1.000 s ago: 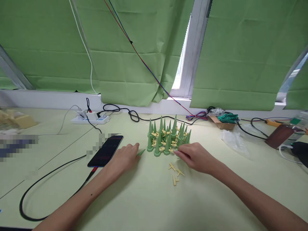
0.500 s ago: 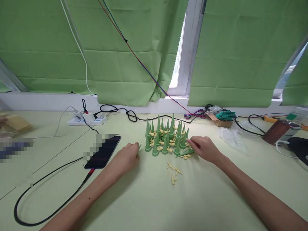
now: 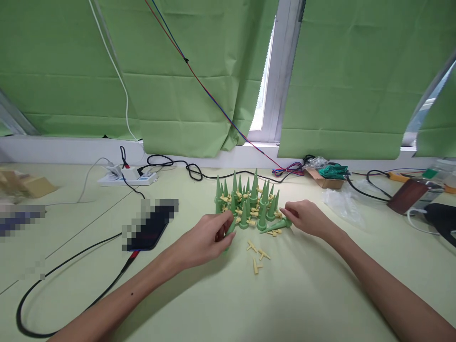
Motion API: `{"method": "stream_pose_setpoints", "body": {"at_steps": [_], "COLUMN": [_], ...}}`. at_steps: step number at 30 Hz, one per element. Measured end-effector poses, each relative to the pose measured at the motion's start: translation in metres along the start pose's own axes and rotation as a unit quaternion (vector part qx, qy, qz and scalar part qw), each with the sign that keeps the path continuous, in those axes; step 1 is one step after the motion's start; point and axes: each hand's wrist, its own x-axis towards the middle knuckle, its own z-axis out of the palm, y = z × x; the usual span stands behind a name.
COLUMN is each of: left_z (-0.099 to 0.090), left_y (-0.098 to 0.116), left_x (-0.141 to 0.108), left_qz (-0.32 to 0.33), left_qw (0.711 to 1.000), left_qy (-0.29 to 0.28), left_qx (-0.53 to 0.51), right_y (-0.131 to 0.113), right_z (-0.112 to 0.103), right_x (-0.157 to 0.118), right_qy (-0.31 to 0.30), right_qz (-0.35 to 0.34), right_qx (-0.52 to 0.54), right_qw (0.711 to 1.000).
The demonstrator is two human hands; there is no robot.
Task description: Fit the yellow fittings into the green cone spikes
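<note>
Several green plastic cones (image 3: 254, 190) with round bases stand upright in a cluster on the table. Small yellow T-shaped pieces (image 3: 253, 213) sit among them. My left hand (image 3: 210, 237) is closed on a tilted green cone (image 3: 231, 226) at the cluster's front left, and its fingers hide part of it. On the right, my right hand (image 3: 304, 217) is closed, its fingertips beside the cluster; what they grip, if anything, is hidden. Just below those fingers another green cone (image 3: 276, 226) lies on its side. More yellow T-shaped pieces (image 3: 262, 254) lie loose in front.
A black phone (image 3: 153, 230) with a plugged-in cable lies to the left, a power strip (image 3: 142, 179) behind it. At the back right are a cardboard box (image 3: 326, 181), a plastic bag (image 3: 342, 206) and a brown bottle (image 3: 408, 195). Yellow blocks (image 3: 37, 185) are at far left.
My left hand has moved right to the cluster's front with a green cone, now showing between its fingers. My right hand has shifted slightly right, uncovering the lying cone's base.
</note>
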Motion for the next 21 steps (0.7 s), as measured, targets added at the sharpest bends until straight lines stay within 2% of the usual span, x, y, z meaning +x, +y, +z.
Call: {"method": "stream_pose_setpoints", "body": {"at_steps": [5, 11, 16, 21], "left_z": [0.017, 0.030, 0.030, 0.030], "left_y": [-0.017, -0.030, -0.038, -0.045], "left_x": [0.002, -0.002, -0.002, -0.003], "left_qz": [0.011, -0.003, 0.018, 0.047], "left_qw": [0.996, 0.995, 0.997, 0.995], "left_qy": [0.044, 0.054, 0.048, 0.072], "left_qx": [-0.070, -0.087, -0.060, -0.042], "right_y": [-0.003, -0.009, -0.014, -0.031], "right_z": [0.003, 0.006, 0.007, 0.010], "right_x": [-0.001, -0.001, -0.001, -0.004], "right_qy": [-0.013, -0.022, 0.017, 0.051], "right_qz": [-0.005, -0.001, 0.004, -0.022], "right_qx": [0.010, 0.014, 0.005, 0.071], "right_qw": [1.000, 1.000, 1.000, 0.996]}}
